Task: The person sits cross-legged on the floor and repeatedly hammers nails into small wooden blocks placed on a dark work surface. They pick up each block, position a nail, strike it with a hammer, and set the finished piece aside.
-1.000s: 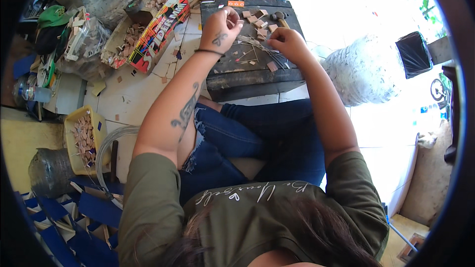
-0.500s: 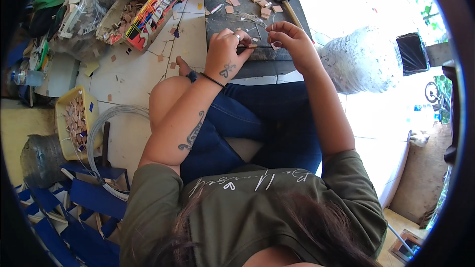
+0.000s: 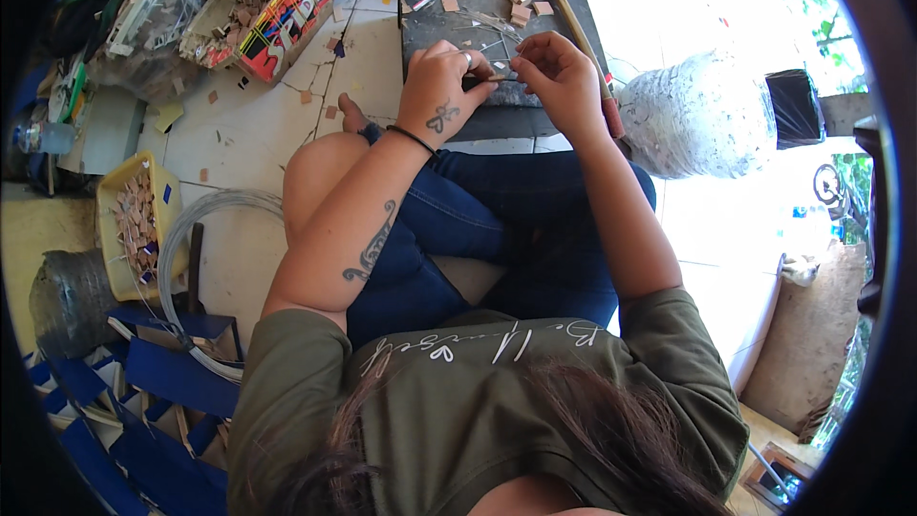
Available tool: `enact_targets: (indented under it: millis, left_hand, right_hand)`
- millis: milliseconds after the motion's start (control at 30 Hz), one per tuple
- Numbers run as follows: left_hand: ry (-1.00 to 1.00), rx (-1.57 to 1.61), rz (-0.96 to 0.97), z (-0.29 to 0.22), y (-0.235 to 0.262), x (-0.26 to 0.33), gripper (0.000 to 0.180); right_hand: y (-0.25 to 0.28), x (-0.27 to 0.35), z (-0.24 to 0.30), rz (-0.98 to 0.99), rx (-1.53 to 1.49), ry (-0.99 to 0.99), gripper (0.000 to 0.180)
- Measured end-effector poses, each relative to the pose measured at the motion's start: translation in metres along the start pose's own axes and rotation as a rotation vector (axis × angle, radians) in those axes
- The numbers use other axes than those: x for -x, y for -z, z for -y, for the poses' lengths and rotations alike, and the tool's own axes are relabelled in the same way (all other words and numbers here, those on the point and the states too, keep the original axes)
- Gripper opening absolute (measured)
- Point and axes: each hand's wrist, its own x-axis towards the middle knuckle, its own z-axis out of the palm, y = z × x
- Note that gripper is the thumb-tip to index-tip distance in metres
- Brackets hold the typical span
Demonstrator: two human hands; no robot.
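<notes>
Both of my hands work close together over the near part of a low black table [image 3: 425, 31]. In my left hand [image 3: 444, 86], thumb and fingers pinch a small wooden piece [image 3: 497, 78], mostly covered by the fingertips. My right hand [image 3: 558, 75] is closed in a pinch just to the right, its fingertips almost at the wood, on what looks like a thin wire. Several thin wire lengths [image 3: 492, 23] lie on the tabletop beyond my fingers. Small flat wooden pieces [image 3: 521, 13] are scattered farther back, beside a hammer [image 3: 577, 31] with a wooden handle.
A red and yellow printed carton [image 3: 296, 14] with wood bits stands far left. Nearer are a yellow tub [image 3: 170, 193] of wood pieces, a coil of wire [image 3: 172, 277] and blue boxes [image 3: 177, 377]. A large plastic-wrapped bundle [image 3: 697, 115] sits right of the table.
My right hand has turned and shifted slightly, its fingertips now nearer the wooden piece. The upright wire and small loop by it no longer show. More of the hammer's handle is visible.
</notes>
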Motion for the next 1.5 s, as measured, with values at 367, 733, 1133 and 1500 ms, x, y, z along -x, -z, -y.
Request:
enact_targets:
  millis: [367,733,1133,1500]
  left_hand:
    - [0.051,-0.004,0.023,-0.001,-0.001,0.001,0.011]
    - [0.020,-0.008,-0.013,-0.003,-0.002,0.000,0.016]
    - [0.003,0.266,-0.069,-0.007,-0.012,-0.005,0.009]
    - [0.006,0.247,-0.006,-0.006,-0.009,-0.010,0.013]
  right_hand:
    - [-0.003,0.002,0.007,0.003,0.195,0.141,0.013]
    - [-0.001,-0.002,0.018,0.082,0.336,0.295,0.013]
    - [0.054,0.015,-0.018,-0.203,1.240,-0.029,0.043]
    - [0.088,0.029,-0.022,-0.067,0.405,-0.145,0.028]
